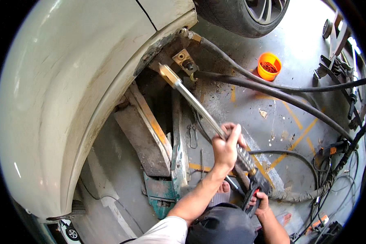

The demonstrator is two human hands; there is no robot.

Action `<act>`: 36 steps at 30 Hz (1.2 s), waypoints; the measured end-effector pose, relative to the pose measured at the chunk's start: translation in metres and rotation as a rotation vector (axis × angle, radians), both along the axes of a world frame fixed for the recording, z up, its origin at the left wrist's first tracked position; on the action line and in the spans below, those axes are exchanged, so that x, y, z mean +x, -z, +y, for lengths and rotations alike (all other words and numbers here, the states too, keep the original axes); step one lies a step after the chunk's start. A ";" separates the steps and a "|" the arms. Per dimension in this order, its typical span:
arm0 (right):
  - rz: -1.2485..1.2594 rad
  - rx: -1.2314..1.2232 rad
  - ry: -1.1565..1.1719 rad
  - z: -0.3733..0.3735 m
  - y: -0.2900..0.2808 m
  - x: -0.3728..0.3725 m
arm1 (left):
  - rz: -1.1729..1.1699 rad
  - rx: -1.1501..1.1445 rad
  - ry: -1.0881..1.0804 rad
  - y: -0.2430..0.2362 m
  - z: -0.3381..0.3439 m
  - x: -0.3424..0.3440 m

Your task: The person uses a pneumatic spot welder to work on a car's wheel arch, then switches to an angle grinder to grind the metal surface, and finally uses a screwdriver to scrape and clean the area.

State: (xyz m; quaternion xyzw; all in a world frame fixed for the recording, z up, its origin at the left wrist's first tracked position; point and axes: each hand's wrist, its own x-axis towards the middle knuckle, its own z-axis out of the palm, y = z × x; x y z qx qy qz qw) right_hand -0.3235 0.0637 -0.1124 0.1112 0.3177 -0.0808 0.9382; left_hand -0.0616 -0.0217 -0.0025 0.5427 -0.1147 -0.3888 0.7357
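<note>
My left hand (227, 148) is wrapped round the metal shaft of a long welding gun (199, 106). Lower down, my right hand (261, 204) grips the gun's black handle, where a bit of red shows. The gun slants up to the left, its copper-coloured head close to the scraped sill (155, 51) of a cream car (65, 89). Whether the tip touches metal I cannot tell. Beside it, a brass-coloured clamp block (186, 62) sits at the sill with a thick cable (248, 82). Another fitting (190, 35) with a hose-like cable is attached farther along.
An orange bucket (269, 67) with reddish bits stands on the grey floor. Under the car is a worn lift arm (146, 138) with a green base (160, 193). Cables (325, 179) tangle at right. A wheel (248, 14) is at the top; a bare foot (225, 187) shows below.
</note>
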 end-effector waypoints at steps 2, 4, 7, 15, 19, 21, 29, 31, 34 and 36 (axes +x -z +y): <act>-0.104 0.053 0.019 0.014 0.009 -0.007 | -0.003 0.061 0.066 0.015 0.012 0.002; -0.138 0.086 0.026 0.016 0.012 -0.008 | 0.032 0.080 0.052 0.014 0.012 0.008; -0.146 0.089 0.039 0.008 0.007 0.001 | 0.074 0.045 0.087 0.007 0.008 0.016; -0.161 0.059 0.086 -0.001 -0.004 0.017 | 0.037 0.006 0.149 -0.016 -0.010 0.028; -0.165 0.027 0.095 -0.004 -0.010 0.023 | 0.014 -0.013 0.170 -0.019 -0.013 0.032; -0.175 0.031 0.102 -0.003 -0.009 0.024 | 0.004 -0.010 0.175 -0.019 -0.013 0.033; -0.134 0.005 0.083 -0.005 -0.013 0.026 | 0.016 -0.021 0.161 -0.020 -0.015 0.036; -0.129 -0.006 0.074 -0.006 -0.016 0.026 | 0.016 -0.037 0.183 -0.018 -0.014 0.036; -0.097 -0.017 0.063 -0.004 -0.018 0.022 | 0.036 -0.029 0.179 -0.024 -0.013 0.035; -0.102 -0.006 0.065 0.000 -0.017 0.019 | 0.044 -0.045 0.187 -0.023 -0.012 0.035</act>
